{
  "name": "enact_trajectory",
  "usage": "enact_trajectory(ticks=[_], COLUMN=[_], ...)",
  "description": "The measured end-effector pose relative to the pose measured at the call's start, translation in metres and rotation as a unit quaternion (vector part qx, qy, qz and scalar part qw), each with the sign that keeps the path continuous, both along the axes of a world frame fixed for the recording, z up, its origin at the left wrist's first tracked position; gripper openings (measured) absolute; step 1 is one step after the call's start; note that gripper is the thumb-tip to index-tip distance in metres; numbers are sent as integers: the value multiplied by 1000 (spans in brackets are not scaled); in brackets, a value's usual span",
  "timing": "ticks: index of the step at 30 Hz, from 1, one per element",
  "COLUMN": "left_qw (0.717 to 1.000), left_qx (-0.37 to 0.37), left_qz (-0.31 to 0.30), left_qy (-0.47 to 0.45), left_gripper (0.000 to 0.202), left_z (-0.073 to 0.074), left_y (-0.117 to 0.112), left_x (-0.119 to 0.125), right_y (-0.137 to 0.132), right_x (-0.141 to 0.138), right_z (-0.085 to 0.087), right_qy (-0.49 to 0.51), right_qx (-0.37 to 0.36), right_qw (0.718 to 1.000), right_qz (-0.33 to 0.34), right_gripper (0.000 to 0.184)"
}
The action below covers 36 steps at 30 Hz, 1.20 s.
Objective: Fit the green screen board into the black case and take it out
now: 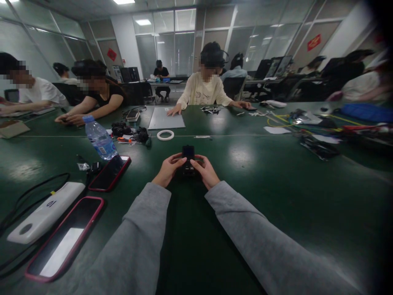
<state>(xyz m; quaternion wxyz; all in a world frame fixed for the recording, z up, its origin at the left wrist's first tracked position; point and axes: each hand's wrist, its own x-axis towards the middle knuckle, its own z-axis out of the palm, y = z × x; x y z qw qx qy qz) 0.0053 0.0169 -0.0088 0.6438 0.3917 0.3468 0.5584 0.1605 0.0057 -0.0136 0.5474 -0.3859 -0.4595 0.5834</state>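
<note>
My grey sleeves (144, 229) reach forward over the green table (190, 246). On my left lies a pink-edged phone (66, 239), with a white device (46, 213) just beside it, and past them a red-edged phone (110, 173). Straight ahead, between my hands, is a small black gadget (188, 153): my left hand (168, 169) has its fingers clamped on one side, my right hand (208, 170) on the other, both thumbs at its near face. Whether it touches the table I can't tell. Near the red-edged phone's far end is a bottle (100, 139). Farther off lie a white ring (166, 139) and a grey panel (166, 121), a co-worker's hand (175, 110) on its far edge.
</note>
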Motion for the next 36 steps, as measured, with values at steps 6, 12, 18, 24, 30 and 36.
enact_trajectory(ticks=[6, 12, 18, 24, 30, 36], left_qw=[1000, 1000, 989, 971, 975, 977], left_qx=[-14, -15, -89, -145, -145, -135], left_qz=[2, 10, -36, -122, -80, -64], left_qy=[-9, -21, -112, -146, -151, -155], left_gripper=[49, 42, 48, 71, 75, 79], left_z=[-1, -2, -1, 5, 5, 3], left_y=[1, 3, 5, -8, -10, -7], left_x=[-1, 0, 0, 17, 19, 16], right_y=[1, 1, -2, -7, -18, -31], right_x=[2, 1, -2, -12, -24, -30], right_z=[3, 4, 6, 2, -5, -2], right_qy=[28, 40, 32, -16, -172, -320], right_qx=[-17, -35, -45, -20, 141, 301], right_qw=[999, 999, 998, 1000, 973, 894], right_qz=[2, -9, 4, -15, -62, -89], right_gripper=[65, 66, 64, 55, 51, 72])
